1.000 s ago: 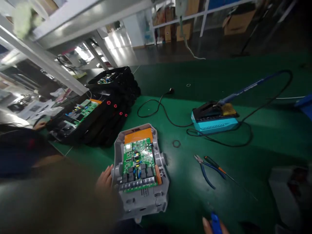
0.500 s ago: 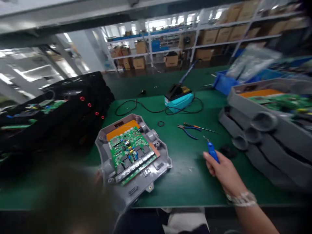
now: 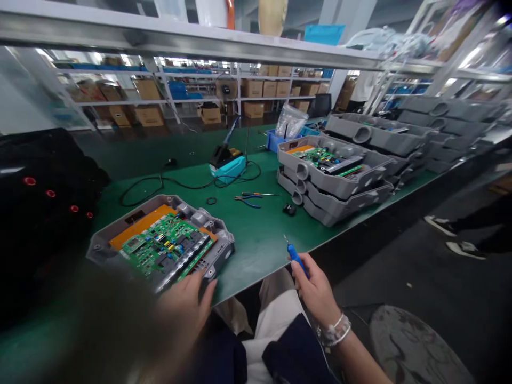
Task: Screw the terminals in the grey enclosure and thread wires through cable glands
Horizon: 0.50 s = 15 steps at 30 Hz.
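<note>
A grey housing [image 3: 216,245] with a green circuit board [image 3: 164,248] and an orange sheet lies on the green bench near its front edge. My left hand [image 3: 192,306] grips the housing's near edge, fingers curled under and over it. My right hand [image 3: 316,288] is off the bench's front edge, closed on a small blue-handled screwdriver [image 3: 295,256] that points up and away.
Stacked grey housings [image 3: 340,186] with boards fill the right of the bench. A teal soldering station [image 3: 228,165], black cables, blue pliers [image 3: 248,200] and a small black part [image 3: 288,209] lie mid-bench. Black units [image 3: 44,197] with red dots are piled left. A round stool [image 3: 416,346] is lower right.
The view has swung right. The grey housing has turned and slid toward the bench's front edge, my left hand now under its near side. My right hand drew back off the bench with the screwdriver.
</note>
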Available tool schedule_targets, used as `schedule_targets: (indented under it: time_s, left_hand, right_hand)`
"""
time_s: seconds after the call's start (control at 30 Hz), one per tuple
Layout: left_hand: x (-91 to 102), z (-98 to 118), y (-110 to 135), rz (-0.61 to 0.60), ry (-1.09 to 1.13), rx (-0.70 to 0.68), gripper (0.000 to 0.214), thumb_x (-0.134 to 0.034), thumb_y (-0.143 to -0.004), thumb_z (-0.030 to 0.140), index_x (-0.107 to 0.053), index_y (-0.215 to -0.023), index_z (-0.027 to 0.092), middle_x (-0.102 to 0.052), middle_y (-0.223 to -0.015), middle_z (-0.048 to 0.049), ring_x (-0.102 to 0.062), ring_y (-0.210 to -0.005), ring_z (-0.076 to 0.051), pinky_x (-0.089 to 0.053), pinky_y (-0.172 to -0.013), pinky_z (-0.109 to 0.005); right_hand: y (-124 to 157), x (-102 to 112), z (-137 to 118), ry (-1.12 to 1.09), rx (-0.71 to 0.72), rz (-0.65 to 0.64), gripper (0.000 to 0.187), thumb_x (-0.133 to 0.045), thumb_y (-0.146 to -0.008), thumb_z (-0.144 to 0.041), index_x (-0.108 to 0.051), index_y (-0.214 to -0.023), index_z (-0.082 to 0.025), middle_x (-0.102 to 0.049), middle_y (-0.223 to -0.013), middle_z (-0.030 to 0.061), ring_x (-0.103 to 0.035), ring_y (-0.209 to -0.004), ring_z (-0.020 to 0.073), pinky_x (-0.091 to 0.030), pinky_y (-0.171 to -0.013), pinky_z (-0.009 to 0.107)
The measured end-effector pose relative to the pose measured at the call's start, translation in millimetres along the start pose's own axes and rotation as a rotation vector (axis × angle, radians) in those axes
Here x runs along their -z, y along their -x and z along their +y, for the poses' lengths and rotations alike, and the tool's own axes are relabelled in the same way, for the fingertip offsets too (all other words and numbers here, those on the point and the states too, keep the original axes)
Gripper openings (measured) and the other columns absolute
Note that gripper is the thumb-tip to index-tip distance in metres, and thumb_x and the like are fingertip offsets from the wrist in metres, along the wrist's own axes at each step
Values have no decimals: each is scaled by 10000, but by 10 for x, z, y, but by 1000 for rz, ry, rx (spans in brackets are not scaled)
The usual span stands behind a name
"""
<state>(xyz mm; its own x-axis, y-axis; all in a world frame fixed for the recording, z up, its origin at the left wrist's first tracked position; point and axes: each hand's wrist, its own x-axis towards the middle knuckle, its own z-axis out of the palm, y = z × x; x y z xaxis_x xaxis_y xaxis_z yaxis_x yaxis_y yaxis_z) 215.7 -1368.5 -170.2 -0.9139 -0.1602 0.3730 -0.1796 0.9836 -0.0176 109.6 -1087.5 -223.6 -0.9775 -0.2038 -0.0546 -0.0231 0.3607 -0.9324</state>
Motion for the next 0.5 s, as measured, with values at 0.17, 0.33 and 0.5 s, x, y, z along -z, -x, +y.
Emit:
schedule_targets:
  time_s: [0.17,0.33,0.5]
  left_hand:
    - [21,63,72,53,-15,-63,436,-387,-1022,401,-689,-776,206,-665,-654,-57,-594,-556,-206,-408,-539,-302]
    - [-115,-84,322,-10,135,-72,350,-499,-948,497,-749,-862,267,-747,-820,-55,-679,-687,-231,-503,-592,-332]
    - [-176,-207,530,-40,242,-63,368,-618,-850,536,-723,-1193,458,-765,-1032,-32,-717,-918,-319,-607,-794,-494]
  right_hand:
    - [249,96,193,-53,-60,22,456,-593,-946,-604,-611,-1114,-181,-570,-722,-12,-536,-656,133,-412,-624,232]
    - [295,34,323,-88,-93,0,450,-583,-953,-596,-604,-1114,-176,-545,-759,-14,-526,-703,139,-419,-681,246]
    - [268,26,577,35,-154,25,480,-582,-926,-645,-620,-992,-172,-541,-738,-13,-498,-676,137,-399,-642,239]
